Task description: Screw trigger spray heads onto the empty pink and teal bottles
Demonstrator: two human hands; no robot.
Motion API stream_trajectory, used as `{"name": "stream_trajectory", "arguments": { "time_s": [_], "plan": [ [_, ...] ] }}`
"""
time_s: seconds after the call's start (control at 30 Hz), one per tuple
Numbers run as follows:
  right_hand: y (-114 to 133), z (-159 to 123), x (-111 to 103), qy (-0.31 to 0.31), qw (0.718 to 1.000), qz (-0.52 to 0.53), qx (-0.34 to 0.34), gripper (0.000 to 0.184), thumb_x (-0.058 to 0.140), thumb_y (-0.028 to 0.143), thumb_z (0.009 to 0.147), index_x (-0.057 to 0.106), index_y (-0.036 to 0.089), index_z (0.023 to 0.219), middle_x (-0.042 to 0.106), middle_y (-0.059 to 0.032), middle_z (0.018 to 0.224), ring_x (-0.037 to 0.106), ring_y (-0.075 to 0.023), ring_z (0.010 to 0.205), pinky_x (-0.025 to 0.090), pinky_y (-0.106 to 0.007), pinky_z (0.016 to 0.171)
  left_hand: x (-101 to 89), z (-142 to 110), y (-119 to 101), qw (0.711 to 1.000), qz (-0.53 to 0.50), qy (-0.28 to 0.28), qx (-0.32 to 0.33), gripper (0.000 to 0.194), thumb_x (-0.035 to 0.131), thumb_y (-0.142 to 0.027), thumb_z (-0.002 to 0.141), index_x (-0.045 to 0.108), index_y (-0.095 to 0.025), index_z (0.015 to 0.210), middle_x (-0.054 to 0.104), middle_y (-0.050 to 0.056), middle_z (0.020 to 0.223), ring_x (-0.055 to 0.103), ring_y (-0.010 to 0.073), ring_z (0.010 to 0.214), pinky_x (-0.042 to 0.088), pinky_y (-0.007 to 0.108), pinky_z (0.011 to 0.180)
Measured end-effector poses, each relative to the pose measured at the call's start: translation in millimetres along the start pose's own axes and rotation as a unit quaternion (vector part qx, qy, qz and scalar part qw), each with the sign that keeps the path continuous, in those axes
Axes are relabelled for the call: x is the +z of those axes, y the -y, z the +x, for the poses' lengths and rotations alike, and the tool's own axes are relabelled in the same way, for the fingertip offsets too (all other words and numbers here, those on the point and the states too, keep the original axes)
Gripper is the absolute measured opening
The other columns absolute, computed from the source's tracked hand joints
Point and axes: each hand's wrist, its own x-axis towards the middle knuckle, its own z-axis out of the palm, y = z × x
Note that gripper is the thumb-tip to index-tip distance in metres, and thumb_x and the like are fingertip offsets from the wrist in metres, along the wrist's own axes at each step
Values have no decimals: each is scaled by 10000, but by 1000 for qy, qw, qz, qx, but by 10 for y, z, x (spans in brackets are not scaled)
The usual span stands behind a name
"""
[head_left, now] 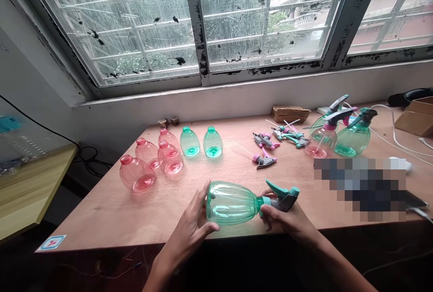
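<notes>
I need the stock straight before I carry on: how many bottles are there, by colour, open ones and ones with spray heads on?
Open pink bottles: 4
Open green bottles: 2
Pink spray bottle: 1
Green spray bottles: 3
Total: 10

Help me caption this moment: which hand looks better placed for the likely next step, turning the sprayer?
Right, I'd judge: the right hand holds the sprayer by its collar, while the left hand cups the base of the green bottle and could steady it.
</notes>
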Motion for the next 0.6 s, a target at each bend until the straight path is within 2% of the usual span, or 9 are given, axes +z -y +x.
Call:
{"name": "stream_trajectory", "arguments": {
  "time_s": [0.1, 0.17, 0.23, 0.3, 0.4, 0.5, 0.6],
  "plan": [
    [-24, 10, -16, -4, 999, 31, -3, 235, 769, 313, 879, 634, 216, 1045, 711, 35, 644, 645, -136, 520, 478, -270, 544, 11, 8, -46, 1000, 20, 10, -3, 965, 803, -476, 777, 270, -347, 1571, 453, 80, 1544, 409, 350, 1416, 347, 472, 1179],
    [-29, 16, -18, -9, 999, 42, -3, 234, 773, 305, 875, 633, 214, 1039, 711, 36, 662, 646, -133, 514, 477, -264, 528, 19, 15, -77, 999, 40, 6, -11, 986, 836, -386, 766, 266, -349, 1570, 485, 77, 1523, 449, 330, 1391, 376, 442, 1158],
    [-25, 18, -13, -12, 999, 39, -2, 242, 779, 306, 869, 632, 208, 1035, 708, 36, 645, 644, -135, 509, 479, -268, 528, 23, 24, -101, 999, 49, 4, -19, 873, 786, -359, 825, 311, -326, 1557, 575, 82, 1431, 537, 311, 1304, 429, 418, 1105],
    [-14, 17, -5, -12, 999, 30, 0, 259, 787, 319, 859, 631, 201, 1029, 706, 33, 616, 642, -141, 502, 478, -276, 530, 20, 35, -116, 998, 52, 12, -31, 712, 731, -383, 871, 423, -292, 1506, 674, 77, 1267, 622, 301, 1160, 485, 409, 1028],
    [9, 17, 6, -12, 1000, 13, 5, 278, 793, 342, 846, 634, 194, 1019, 706, 27, 596, 639, -148, 494, 468, -286, 540, 15, 51, -119, 997, 67, 12, -36, 534, 666, -438, 909, 554, -262, 1401, 709, 69, 1103, 649, 294, 1035, 516, 416, 962],
    [36, 14, 17, -15, 1000, -3, 9, 281, 786, 357, 847, 639, 190, 1020, 700, 27, 573, 633, -155, 487, 460, -301, 553, 20, 63, -118, 996, 88, -18, -7, 545, 644, -474, 915, 548, -268, 1410, 626, 105, 1272, 572, 322, 1205, 464, 443, 1053],
    [64, 6, 34, -21, 1000, -3, 11, 290, 791, 366, 838, 648, 192, 1020, 700, 24, 588, 629, -158, 483, 464, -313, 553, 27, 70, -126, 995, 93, -30, 19, 567, 610, -484, 933, 499, -297, 1456, 454, 118, 1496, 440, 340, 1380, 376, 479, 1152]
  ]
}}
